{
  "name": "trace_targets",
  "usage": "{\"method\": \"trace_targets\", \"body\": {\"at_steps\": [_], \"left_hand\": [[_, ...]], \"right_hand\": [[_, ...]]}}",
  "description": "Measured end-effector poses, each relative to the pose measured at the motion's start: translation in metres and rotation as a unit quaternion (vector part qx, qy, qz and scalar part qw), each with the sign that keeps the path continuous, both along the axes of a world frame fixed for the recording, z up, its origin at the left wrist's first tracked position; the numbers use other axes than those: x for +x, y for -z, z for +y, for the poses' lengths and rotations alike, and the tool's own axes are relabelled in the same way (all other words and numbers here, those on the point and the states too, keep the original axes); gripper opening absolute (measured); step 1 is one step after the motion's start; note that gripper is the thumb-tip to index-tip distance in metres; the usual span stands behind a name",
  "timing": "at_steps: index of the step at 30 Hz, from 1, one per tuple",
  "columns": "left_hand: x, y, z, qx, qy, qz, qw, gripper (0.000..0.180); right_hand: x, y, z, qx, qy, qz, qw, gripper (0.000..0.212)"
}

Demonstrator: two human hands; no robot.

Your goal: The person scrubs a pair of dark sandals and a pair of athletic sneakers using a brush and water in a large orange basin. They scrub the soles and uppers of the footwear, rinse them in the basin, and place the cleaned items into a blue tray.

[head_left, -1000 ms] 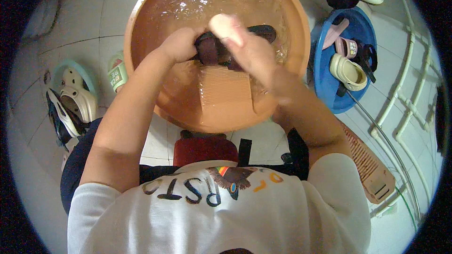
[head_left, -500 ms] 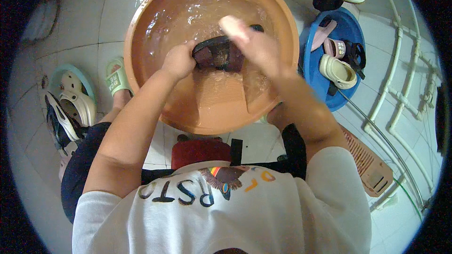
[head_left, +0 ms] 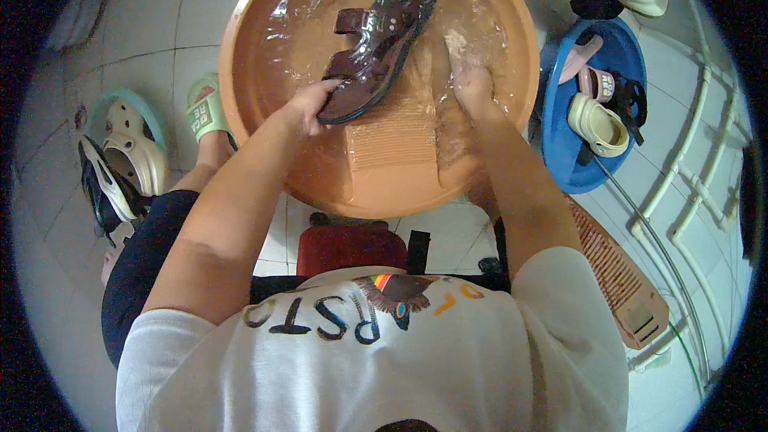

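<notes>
A wet, dark brown strappy sandal with a black sole is tilted above the water in a big orange basin. My left hand is closed round its near end, while the other end points to the far right. My right hand dips into the rippling water to the right of the sandal, apart from it. Its fingers are blurred by the water, so I cannot make out whether they hold anything. Beneath the sandal, the basin's ridged washboard slopes down into the water.
At the right stands a blue basin with several shoes, including a cream clog. A brown scrubbing board leans near white pipes. Cream clogs and a teal basin are at the left, beside my green slipper.
My left hand has turned the sandal, which now points away and shows its straps. My right hand has left the sandal, moving right and down into the water.
</notes>
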State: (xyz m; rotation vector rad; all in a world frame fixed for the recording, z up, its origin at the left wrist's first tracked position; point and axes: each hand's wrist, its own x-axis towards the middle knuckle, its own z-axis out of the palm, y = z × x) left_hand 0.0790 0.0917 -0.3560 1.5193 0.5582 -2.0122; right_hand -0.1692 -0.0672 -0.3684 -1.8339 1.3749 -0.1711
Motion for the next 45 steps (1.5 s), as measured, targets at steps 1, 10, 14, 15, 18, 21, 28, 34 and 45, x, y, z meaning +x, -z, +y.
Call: {"method": "trace_targets", "body": {"at_steps": [1,10,14,15,18,21,28,34,45], "left_hand": [[-0.001,0.002,-0.002,-0.011,0.024,0.024,0.999,0.020],[-0.008,0.027,-0.007,-0.030,0.059,0.004,0.998,0.027],[-0.004,0.072,0.008,-0.091,0.102,-0.007,0.991,0.029],[-0.005,0.062,0.001,-0.053,0.069,-0.016,0.996,0.029],[-0.003,0.030,-0.015,0.004,0.064,-0.061,0.996,0.029],[-0.010,-0.026,-0.020,0.007,0.183,-0.164,0.969,0.031],[0.025,0.034,0.005,0.032,0.271,0.093,0.958,0.044],[0.019,0.030,0.025,-0.054,0.212,0.044,0.975,0.027],[0.023,0.037,0.028,-0.027,0.228,0.038,0.973,0.032]], "right_hand": [[0.011,-0.011,0.000,-0.028,0.024,-0.073,0.997,0.041],[0.060,-0.065,0.054,-0.044,-0.229,-0.112,0.966,0.052],[0.069,-0.100,0.063,-0.057,-0.348,0.062,0.934,0.060],[0.070,-0.088,0.047,-0.035,-0.274,-0.006,0.961,0.056],[0.060,-0.074,0.012,0.067,-0.067,-0.058,0.994,0.052],[0.072,-0.091,0.045,0.051,-0.201,0.100,0.973,0.053],[0.038,-0.013,-0.039,-0.100,-0.139,0.053,0.984,0.053],[0.017,-0.013,-0.046,-0.030,-0.065,0.159,0.985,0.048],[0.092,-0.052,0.034,-0.043,-0.237,-0.091,0.966,0.048]]}}
